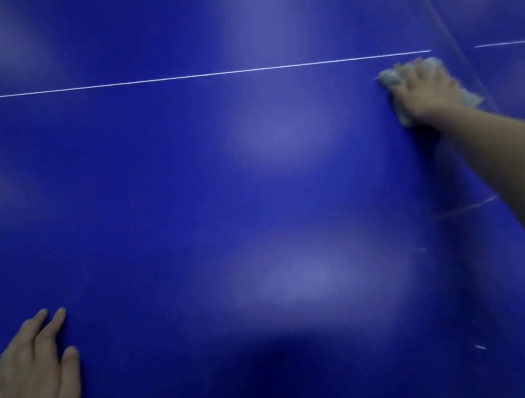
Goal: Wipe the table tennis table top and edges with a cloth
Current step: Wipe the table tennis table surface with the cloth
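In the head view, the right grip (423, 90) lay far right on the blue counter (184, 194). Its fingers were spread flat, pressing a pale cloth (389, 77) down just below the white line (178, 78). The left grip (35, 386) lay near left, fingers straight, flat on the counter, holding nothing.

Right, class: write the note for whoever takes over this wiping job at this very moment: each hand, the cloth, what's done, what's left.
Right hand: presses the crumpled pale cloth onto the glossy blue table tennis table top, just below the thin white line, far right.
Left hand: flat on the top, near left, holding nothing.
Done: wiping under way; how much is covered cannot be told.
Left: likely the faint white streaks beside the right forearm; edges out of view.
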Demonstrator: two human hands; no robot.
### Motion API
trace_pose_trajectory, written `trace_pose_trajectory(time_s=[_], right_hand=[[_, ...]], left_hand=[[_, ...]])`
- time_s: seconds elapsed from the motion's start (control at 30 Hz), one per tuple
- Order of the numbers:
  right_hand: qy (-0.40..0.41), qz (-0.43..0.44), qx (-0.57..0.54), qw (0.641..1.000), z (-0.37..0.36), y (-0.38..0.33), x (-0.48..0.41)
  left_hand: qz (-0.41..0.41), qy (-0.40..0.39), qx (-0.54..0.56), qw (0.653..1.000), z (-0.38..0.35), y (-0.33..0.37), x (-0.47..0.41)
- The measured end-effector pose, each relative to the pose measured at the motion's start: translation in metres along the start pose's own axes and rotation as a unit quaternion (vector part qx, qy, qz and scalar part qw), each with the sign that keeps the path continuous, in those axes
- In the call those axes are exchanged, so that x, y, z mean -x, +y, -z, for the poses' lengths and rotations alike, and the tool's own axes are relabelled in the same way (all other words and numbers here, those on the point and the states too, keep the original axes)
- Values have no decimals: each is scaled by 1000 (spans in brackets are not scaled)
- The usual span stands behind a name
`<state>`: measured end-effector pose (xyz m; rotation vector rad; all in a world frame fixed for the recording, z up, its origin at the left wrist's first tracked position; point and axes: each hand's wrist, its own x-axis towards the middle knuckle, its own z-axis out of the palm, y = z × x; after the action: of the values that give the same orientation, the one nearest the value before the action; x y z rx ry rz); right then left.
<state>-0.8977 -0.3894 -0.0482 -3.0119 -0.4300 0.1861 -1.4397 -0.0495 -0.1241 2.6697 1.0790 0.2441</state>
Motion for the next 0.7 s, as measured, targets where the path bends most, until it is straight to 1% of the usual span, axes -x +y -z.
trace_pose_trajectory(time_s=[0.03,0.1,0.13,0.17,0.23,0.3,0.33,0.37,0.4,0.43,0.5,0.57,0.63,0.67,0.7], right_hand=[[9,-37,-14,999,0,-6,-5],[20,-67,-28,997,-3,-23,-9],[24,-63,-32,997,-6,-31,-8],[14,-40,-37,998,-8,-39,-2],[-1,57,-3,998,-17,-47,24],[-24,194,38,980,-34,-53,87],[-29,255,25,966,-40,-54,125],[-38,281,26,959,-41,-50,155],[-32,282,33,958,-43,-39,164],[-35,252,41,966,-38,-26,154],[-8,138,66,988,-30,8,107],[-2,37,40,999,-23,39,72],[-9,-17,-5,1000,-15,58,64],[-8,-37,-30,999,-10,61,70],[3,-46,-31,998,-12,57,86]], left_hand=[[13,-7,-37,999,3,2,1],[4,1,-72,997,7,-2,2],[4,7,-91,996,7,-2,2],[0,10,-102,995,6,-3,2],[3,8,-101,995,0,-9,2],[11,6,-98,995,-5,-19,1],[11,4,-90,996,-6,-21,1],[4,3,-76,997,-8,-23,0],[0,2,-64,998,-9,-23,-1],[-4,1,-58,998,-10,-24,-3],[6,-7,-68,998,-11,-27,-4],[27,-32,-80,996,-9,-29,-6],[40,-51,-73,995,-13,-39,-10],[55,-71,-68,994,-13,-42,-11],[48,-73,-59,994,-18,-51,-14]])
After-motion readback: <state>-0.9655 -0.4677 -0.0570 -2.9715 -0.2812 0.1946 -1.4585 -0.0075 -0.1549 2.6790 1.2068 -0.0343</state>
